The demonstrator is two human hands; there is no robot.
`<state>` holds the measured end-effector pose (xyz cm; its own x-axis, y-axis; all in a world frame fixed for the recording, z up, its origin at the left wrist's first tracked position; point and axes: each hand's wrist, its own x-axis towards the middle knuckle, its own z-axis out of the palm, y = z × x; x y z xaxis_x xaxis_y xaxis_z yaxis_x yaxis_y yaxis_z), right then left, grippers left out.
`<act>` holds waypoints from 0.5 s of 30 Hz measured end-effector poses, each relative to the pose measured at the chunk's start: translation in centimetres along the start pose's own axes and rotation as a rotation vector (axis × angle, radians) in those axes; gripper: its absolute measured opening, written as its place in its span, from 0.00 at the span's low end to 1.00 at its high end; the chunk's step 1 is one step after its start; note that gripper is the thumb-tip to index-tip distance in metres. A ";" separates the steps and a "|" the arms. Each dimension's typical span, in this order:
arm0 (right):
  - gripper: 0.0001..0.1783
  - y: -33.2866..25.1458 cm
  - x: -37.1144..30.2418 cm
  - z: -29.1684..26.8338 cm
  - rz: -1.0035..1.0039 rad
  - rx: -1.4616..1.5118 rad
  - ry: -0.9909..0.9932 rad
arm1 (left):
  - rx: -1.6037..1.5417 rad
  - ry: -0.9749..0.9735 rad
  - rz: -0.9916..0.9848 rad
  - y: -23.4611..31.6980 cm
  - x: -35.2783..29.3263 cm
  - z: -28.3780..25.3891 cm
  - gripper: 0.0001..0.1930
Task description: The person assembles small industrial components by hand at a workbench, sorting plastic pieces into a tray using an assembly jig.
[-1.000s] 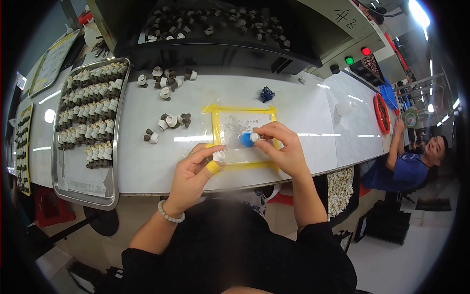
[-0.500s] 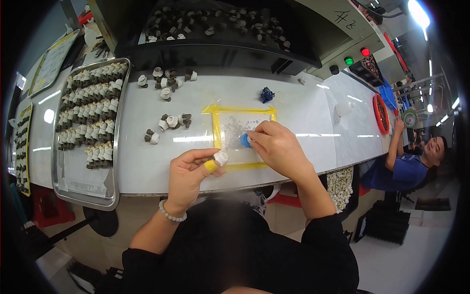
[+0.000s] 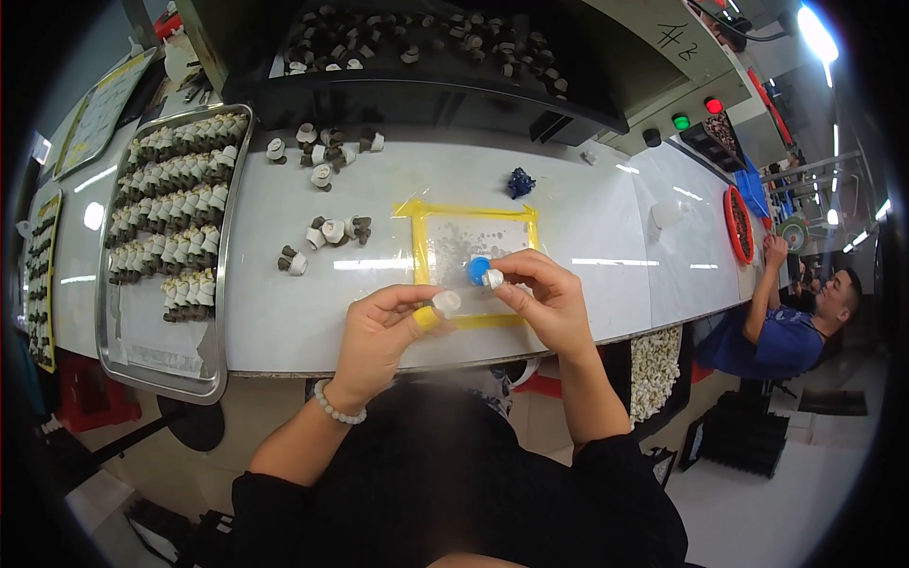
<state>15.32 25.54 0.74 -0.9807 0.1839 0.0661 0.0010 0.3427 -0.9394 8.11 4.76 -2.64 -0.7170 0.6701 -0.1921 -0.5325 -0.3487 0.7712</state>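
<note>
Between the thumb and fingers of my left hand [image 3: 379, 336], its thumb wrapped in yellow tape, is a white figurine part [image 3: 447, 302], slightly blurred. My right hand [image 3: 554, 301] pinches a small white piece [image 3: 492, 278] with its fingertips, a short gap away from that part. Just behind the small piece lies a round blue cap [image 3: 478, 269], partly covered by it and the fingers. Under both hands is a wet-spotted sheet [image 3: 464, 237] framed with yellow tape [image 3: 418, 251] on the white tabletop.
A metal tray [image 3: 226, 312] with rows of small figurines stands at left. Loose white-and-brown figurine parts [image 3: 331, 231] lie left of the taped sheet. Behind it are a blue lump [image 3: 520, 183] and a dark-fronted machine [image 3: 426, 106] holding more parts. A co-worker [image 3: 772, 331] sits far right.
My right hand has drawn back from the blue cap with the small white piece and turned toward my left hand. The left hand has moved slightly right with its figurine part.
</note>
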 end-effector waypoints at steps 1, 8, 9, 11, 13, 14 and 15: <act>0.14 -0.3 -0.1 0.1 0.015 0.030 -0.016 | 0.001 0.003 0.000 0.0 -0.1 -0.1 0.12; 0.13 -2.4 0.3 1.0 -0.037 0.016 -0.090 | 0.005 -0.027 -0.001 0.2 -0.1 -0.1 0.11; 0.13 -2.5 0.4 1.1 -0.035 0.019 -0.091 | 0.012 -0.026 -0.009 0.1 -0.1 -0.3 0.11; 0.13 -3.1 0.4 1.0 -0.059 -0.034 -0.099 | 0.008 -0.072 -0.014 0.0 -0.1 -0.6 0.12; 0.13 -3.5 0.4 1.0 -0.092 -0.107 -0.103 | 0.004 -0.109 -0.021 -0.1 0.0 -0.7 0.12; 0.14 -3.6 0.5 1.1 -0.125 -0.177 -0.111 | 0.024 -0.114 -0.022 -0.1 0.0 -0.7 0.12; 0.14 -3.7 0.6 1.0 -0.125 -0.176 -0.113 | 0.044 -0.120 -0.024 0.0 0.0 -0.7 0.12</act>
<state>14.56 23.42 3.93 -0.9911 0.0290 0.1303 -0.0971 0.5133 -0.8527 7.79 4.36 -3.09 -0.6438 0.7525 -0.1389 -0.5267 -0.3041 0.7938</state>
